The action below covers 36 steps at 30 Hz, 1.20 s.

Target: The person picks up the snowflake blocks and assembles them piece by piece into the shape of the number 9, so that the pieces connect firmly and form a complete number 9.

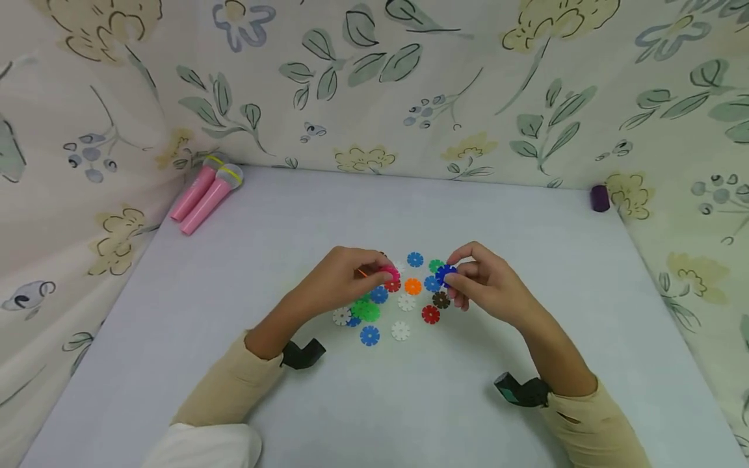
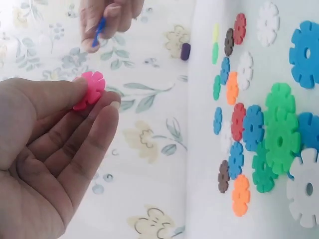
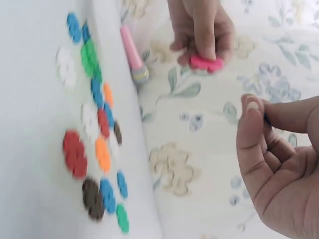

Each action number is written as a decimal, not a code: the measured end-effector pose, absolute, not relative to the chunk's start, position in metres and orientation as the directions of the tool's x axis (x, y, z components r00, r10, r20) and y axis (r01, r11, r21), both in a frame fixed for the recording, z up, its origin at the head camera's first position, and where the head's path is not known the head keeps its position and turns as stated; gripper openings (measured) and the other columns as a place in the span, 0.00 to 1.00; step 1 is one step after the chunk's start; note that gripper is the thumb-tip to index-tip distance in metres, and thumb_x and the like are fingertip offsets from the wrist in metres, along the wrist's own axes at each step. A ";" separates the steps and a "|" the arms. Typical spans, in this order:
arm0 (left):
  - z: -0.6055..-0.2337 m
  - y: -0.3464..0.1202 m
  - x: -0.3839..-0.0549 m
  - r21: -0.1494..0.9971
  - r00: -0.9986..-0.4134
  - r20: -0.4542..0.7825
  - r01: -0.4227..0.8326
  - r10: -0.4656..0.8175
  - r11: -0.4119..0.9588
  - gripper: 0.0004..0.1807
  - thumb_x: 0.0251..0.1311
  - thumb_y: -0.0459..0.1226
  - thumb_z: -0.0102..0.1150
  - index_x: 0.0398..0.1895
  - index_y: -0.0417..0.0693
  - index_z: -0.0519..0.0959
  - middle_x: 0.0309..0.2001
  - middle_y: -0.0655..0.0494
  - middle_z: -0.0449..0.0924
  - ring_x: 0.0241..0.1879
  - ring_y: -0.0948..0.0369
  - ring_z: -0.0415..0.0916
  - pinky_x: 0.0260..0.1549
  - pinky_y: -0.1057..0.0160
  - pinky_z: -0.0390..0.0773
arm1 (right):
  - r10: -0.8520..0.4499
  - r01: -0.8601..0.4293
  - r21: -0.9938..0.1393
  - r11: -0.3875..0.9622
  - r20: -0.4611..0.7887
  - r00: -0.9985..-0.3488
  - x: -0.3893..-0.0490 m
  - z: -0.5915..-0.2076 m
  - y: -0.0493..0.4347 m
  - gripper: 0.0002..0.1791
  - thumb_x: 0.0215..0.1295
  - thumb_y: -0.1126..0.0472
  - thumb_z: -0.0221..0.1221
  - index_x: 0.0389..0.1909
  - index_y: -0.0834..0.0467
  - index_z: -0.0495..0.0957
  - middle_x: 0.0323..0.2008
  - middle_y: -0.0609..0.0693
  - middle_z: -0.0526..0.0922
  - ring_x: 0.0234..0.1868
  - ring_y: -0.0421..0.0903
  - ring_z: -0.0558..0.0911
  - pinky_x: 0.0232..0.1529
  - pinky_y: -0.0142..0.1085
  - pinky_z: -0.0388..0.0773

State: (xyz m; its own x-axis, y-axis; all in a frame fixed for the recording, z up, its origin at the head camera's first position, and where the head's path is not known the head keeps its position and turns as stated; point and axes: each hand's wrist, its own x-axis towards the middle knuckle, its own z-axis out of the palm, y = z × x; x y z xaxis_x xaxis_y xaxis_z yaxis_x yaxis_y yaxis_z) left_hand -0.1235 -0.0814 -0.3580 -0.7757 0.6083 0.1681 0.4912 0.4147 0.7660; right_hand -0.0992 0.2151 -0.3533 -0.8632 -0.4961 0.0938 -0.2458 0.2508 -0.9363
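My left hand [image 1: 339, 279] pinches a pink notched plastic disc [image 2: 91, 89] between thumb and fingers, raised above the table. Across from it, my right hand [image 1: 488, 283] pinches a dark blue notched disc [image 1: 446, 275] between thumb and forefinger. That blue disc shows edge-on in the left wrist view and is mostly hidden by the fingers in the right wrist view. The two held discs are apart. Below the hands, several flat notched discs lie scattered on the table, among them an orange disc [image 1: 413, 286], a red disc [image 1: 430, 314] and a light green disc [image 1: 370, 312].
Two pink toy microphones [image 1: 207, 198] lie at the table's back left corner. A dark purple object [image 1: 599, 198] stands near the back right corner. Floral cloth [image 1: 374, 84] hangs behind the white table [image 1: 398, 409]. Some discs at the pile's left overlap.
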 end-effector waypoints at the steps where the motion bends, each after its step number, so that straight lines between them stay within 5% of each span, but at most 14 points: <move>1: -0.357 -0.080 -0.122 0.758 -0.769 0.190 0.510 0.611 0.406 0.07 0.64 0.37 0.67 0.44 0.50 0.85 0.38 0.61 0.86 0.40 0.69 0.81 0.41 0.68 0.81 | -0.503 -0.231 -0.951 0.207 0.099 -0.859 -0.098 -0.351 0.211 0.12 0.72 0.72 0.56 0.53 0.64 0.69 0.27 0.62 0.81 0.23 0.55 0.80 0.28 0.39 0.83; 7: -0.353 -0.074 -0.112 0.626 -0.678 0.353 0.683 0.645 0.376 0.12 0.60 0.34 0.70 0.47 0.44 0.86 0.41 0.58 0.86 0.41 0.66 0.82 0.40 0.68 0.82 | -0.567 -0.240 -0.970 0.040 0.176 -0.805 -0.092 -0.348 0.193 0.09 0.71 0.75 0.55 0.49 0.68 0.72 0.26 0.62 0.81 0.22 0.51 0.79 0.25 0.38 0.82; 15: -0.351 -0.065 -0.100 0.369 -0.526 0.494 0.848 0.692 0.381 0.12 0.60 0.34 0.70 0.46 0.41 0.87 0.42 0.54 0.88 0.41 0.62 0.86 0.42 0.70 0.80 | -0.575 -0.273 -0.961 0.048 0.196 -0.794 -0.089 -0.352 0.185 0.07 0.70 0.76 0.55 0.47 0.68 0.72 0.25 0.62 0.80 0.20 0.50 0.79 0.23 0.38 0.81; 25: -0.353 -0.058 -0.093 0.267 -0.482 0.566 0.875 0.669 0.404 0.08 0.58 0.32 0.71 0.41 0.39 0.86 0.35 0.53 0.88 0.32 0.62 0.86 0.36 0.68 0.82 | -0.553 -0.260 -0.961 0.098 0.164 -0.817 -0.088 -0.354 0.180 0.05 0.69 0.76 0.56 0.44 0.69 0.73 0.25 0.60 0.82 0.18 0.54 0.78 0.21 0.37 0.80; 30: -0.358 -0.053 -0.092 0.213 -0.440 0.599 0.893 0.669 0.396 0.06 0.56 0.28 0.72 0.36 0.39 0.85 0.24 0.56 0.82 0.20 0.65 0.76 0.28 0.73 0.78 | -0.518 -0.180 -0.966 0.184 0.060 -0.853 -0.087 -0.355 0.177 0.05 0.69 0.74 0.58 0.42 0.69 0.74 0.24 0.60 0.82 0.18 0.55 0.79 0.21 0.36 0.80; 36: -0.358 -0.055 -0.094 0.241 -0.480 0.566 0.874 0.671 0.422 0.07 0.57 0.27 0.70 0.39 0.40 0.86 0.31 0.56 0.86 0.26 0.65 0.79 0.31 0.72 0.79 | -0.529 -0.169 -0.974 0.149 0.066 -0.846 -0.090 -0.363 0.173 0.05 0.70 0.74 0.57 0.44 0.68 0.72 0.24 0.61 0.81 0.19 0.58 0.78 0.21 0.38 0.81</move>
